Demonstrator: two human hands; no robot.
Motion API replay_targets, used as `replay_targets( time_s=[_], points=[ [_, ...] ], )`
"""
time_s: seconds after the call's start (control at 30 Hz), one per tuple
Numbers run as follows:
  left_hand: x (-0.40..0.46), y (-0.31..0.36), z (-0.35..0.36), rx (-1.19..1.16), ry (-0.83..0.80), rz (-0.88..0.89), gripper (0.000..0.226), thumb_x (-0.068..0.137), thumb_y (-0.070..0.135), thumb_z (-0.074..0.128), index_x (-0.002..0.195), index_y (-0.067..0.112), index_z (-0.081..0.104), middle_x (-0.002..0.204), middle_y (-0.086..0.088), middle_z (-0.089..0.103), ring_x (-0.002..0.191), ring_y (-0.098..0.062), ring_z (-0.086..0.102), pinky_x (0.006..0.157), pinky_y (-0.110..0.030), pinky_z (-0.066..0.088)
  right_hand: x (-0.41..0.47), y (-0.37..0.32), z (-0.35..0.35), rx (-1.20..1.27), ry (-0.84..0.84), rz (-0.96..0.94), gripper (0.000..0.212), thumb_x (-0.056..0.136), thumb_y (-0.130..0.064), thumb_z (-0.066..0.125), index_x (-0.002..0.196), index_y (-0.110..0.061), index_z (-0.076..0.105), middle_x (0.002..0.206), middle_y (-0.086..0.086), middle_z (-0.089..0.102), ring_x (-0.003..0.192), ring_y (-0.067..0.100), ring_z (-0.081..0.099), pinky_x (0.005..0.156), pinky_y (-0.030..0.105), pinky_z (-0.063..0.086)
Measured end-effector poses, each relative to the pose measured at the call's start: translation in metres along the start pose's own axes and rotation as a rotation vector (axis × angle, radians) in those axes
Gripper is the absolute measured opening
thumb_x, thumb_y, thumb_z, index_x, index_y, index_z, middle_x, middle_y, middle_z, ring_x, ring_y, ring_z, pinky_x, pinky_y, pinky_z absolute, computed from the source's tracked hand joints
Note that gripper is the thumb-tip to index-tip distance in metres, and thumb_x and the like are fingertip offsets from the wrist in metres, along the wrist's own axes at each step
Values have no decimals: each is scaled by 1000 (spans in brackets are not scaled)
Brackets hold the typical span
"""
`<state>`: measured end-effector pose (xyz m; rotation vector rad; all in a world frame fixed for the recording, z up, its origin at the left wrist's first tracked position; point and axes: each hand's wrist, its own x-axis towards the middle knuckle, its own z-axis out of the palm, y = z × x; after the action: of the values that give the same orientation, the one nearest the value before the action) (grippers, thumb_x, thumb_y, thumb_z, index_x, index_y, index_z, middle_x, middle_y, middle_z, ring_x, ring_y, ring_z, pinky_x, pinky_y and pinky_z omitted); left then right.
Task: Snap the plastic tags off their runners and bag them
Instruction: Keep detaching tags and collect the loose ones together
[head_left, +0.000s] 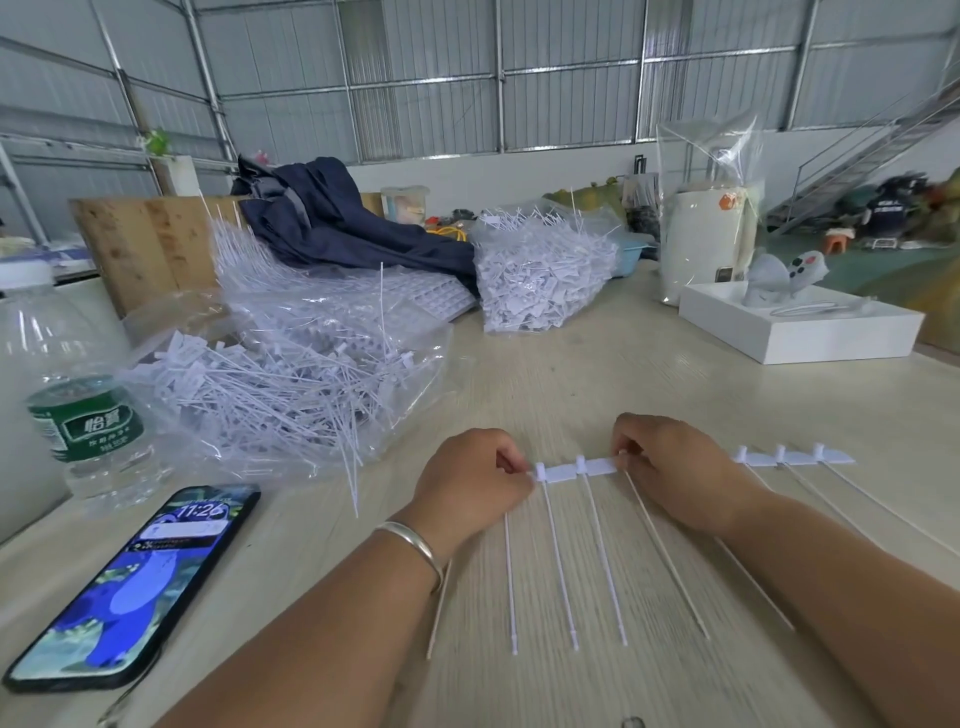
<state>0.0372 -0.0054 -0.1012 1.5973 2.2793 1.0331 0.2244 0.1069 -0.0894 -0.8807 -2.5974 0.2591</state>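
At the lower centre of the frame, a strip of tags (582, 470) is being pinched on the desk (597, 374) by the left hand (475, 480) and right hand (675, 473). Snapping seems underway; next, freed tags would likely be dropped into the open bag (291, 374) at left.

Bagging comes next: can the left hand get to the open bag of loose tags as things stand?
Probably yes. The open bag lies just beyond the left hand with bare table between, though it now pinches the tag strip.

A lit phone (136, 587) lies beside a water bottle (78, 395) on a pale wooden table (597, 374). Behind, a navy jacket (343, 218) and white box (800, 327)
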Motion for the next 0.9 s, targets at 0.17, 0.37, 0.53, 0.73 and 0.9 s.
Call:
replay_targets(
  time_s=[0.17, 0.37, 0.53, 0.73, 0.9],
  points=[
    [5, -1, -4, -77, 195, -94, 14, 87, 29, 61, 75, 24, 67, 74, 10, 65, 73, -8, 61, 67, -28, 49, -4, 3, -8, 251, 173, -12, 12, 96, -1, 46, 89, -9, 51, 71, 13, 58, 58, 19, 45, 53, 26, 32],
    [8, -5, -6, -141, 203, -190, 40, 92, 37, 57, 68, 5, 54, 65, -3, 50, 60, -15, 45, 56, -28, 33, -2, 4, -11, 338, 240, -51, 17, 97, -10, 52, 86, -12, 64, 62, -2, 45, 56, 5, 41, 54, 16, 31],
    [6, -1, -9, -350, 154, -219, 31, 86, 26, 67, 64, 4, 63, 56, 3, 56, 54, -9, 48, 56, -24, 35, -1, 6, -10, 223, 256, -40, 12, 95, -28, 59, 86, -23, 66, 69, -6, 52, 64, 7, 45, 70, 27, 36],
    [2, 6, -10, -512, 111, -151, 29, 86, 20, 68, 66, 3, 56, 57, -4, 40, 45, -7, 33, 45, -16, 26, -4, -5, -7, 105, 162, -8, 23, 102, -20, 41, 97, -16, 63, 84, -5, 62, 83, 14, 57, 95, 37, 35],
    [-3, 20, -1, -675, 99, -41, 30, 88, 22, 68, 64, 7, 59, 54, 1, 45, 46, -7, 37, 45, -15, 30, -2, -33, 2, 334, 88, -17, 28, 101, -34, 44, 86, -15, 59, 71, -3, 51, 67, 10, 47, 80, 30, 34]
  ],
)
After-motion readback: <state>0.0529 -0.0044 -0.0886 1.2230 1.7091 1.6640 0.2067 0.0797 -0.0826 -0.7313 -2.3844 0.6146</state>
